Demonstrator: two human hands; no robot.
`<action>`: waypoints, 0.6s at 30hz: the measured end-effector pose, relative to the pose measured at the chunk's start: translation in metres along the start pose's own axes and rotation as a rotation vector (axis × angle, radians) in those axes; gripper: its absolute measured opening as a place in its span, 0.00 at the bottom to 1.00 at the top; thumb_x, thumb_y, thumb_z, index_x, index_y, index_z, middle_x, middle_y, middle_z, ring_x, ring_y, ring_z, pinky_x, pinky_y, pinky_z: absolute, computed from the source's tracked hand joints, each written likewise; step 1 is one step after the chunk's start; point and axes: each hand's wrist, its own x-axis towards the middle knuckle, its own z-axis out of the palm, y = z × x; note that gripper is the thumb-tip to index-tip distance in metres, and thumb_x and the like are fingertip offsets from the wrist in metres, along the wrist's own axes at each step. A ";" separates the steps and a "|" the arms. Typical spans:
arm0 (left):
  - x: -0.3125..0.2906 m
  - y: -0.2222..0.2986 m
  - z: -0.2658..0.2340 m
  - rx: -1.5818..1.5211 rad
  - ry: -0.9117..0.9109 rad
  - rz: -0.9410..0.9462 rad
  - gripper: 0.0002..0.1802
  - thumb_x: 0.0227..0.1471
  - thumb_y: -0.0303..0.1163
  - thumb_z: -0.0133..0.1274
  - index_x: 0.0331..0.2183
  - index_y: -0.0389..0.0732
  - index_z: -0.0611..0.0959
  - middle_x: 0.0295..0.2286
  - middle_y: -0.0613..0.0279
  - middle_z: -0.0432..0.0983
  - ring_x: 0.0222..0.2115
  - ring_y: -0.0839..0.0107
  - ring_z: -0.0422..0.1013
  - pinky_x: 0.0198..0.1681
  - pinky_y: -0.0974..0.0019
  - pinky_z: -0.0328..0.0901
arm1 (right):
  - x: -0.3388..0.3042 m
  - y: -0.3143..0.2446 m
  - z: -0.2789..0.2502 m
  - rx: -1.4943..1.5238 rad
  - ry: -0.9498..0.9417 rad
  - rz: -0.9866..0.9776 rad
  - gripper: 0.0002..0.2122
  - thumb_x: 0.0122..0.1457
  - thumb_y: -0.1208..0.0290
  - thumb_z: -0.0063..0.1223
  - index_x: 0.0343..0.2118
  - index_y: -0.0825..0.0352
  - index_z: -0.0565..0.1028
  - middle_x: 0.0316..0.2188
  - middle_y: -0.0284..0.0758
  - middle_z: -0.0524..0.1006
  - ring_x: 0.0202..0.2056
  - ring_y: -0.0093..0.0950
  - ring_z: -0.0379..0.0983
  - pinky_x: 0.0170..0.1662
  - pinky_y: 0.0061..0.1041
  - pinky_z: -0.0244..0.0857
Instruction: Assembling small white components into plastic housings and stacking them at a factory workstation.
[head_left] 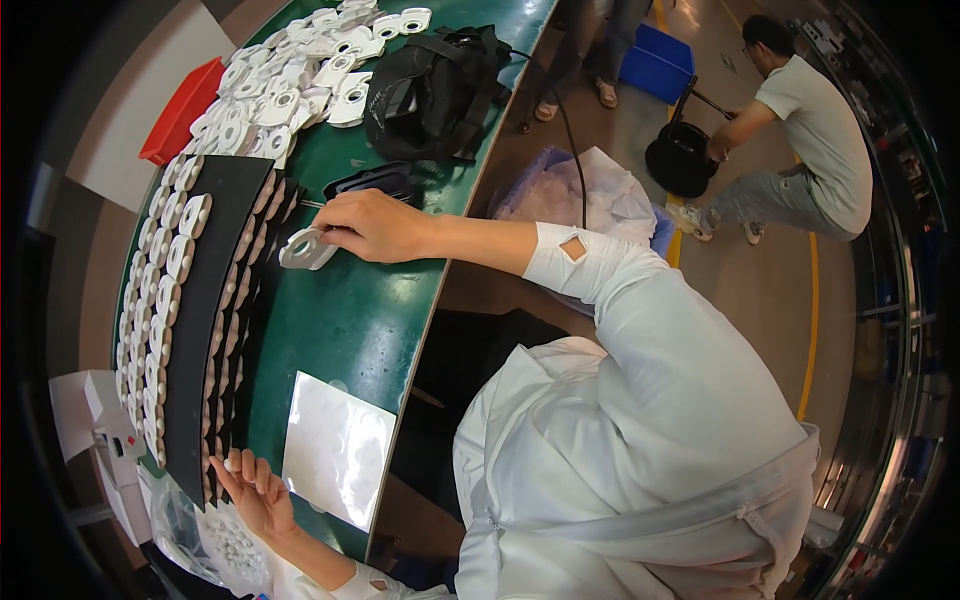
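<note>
My right hand (375, 225) is closed on a white plastic part (308, 250) with a rounded end and a hole, held above the green table beside a stack of black boards (215, 260). White parts (165, 300) sit in rows on the top board, and pale pieces show along the lower layers' edges. At the stack's near end is my left hand (260, 495), fingers bent and closed around a small white piece (234, 461), its exact shape hard to make out. Close to that hand lies a clear bag of small white beads (232, 545).
Loose white parts (280, 95) are heaped by a red bin (185, 110). A black bag (435, 95) and dark case (375, 183) lie on the green table (350, 320), with a white sheet (338, 448). A lined bin (590, 195) stands beside it; a person (810, 140) crouches beyond.
</note>
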 end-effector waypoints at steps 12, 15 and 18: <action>-0.002 -0.001 0.001 0.018 0.007 0.024 0.23 0.58 0.48 0.33 0.18 0.45 0.57 0.15 0.67 0.49 0.11 0.77 0.47 0.08 0.77 0.44 | -0.001 0.001 0.002 0.007 -0.014 0.034 0.05 0.50 0.75 0.50 0.30 0.70 0.72 0.24 0.38 0.72 0.29 0.35 0.69 0.33 0.30 0.62; -0.003 -0.002 0.002 0.022 0.012 0.031 0.24 0.58 0.49 0.32 0.17 0.45 0.55 0.14 0.67 0.49 0.10 0.77 0.46 0.08 0.76 0.43 | 0.000 -0.002 0.001 0.013 -0.024 0.039 0.05 0.50 0.76 0.50 0.29 0.70 0.72 0.24 0.38 0.72 0.28 0.35 0.69 0.32 0.30 0.62; -0.002 -0.003 0.003 0.028 0.007 0.034 0.25 0.58 0.50 0.31 0.16 0.45 0.55 0.14 0.67 0.49 0.10 0.77 0.45 0.08 0.76 0.42 | 0.000 -0.002 0.000 0.015 -0.030 0.040 0.05 0.50 0.76 0.50 0.30 0.70 0.72 0.24 0.38 0.72 0.28 0.34 0.69 0.32 0.30 0.62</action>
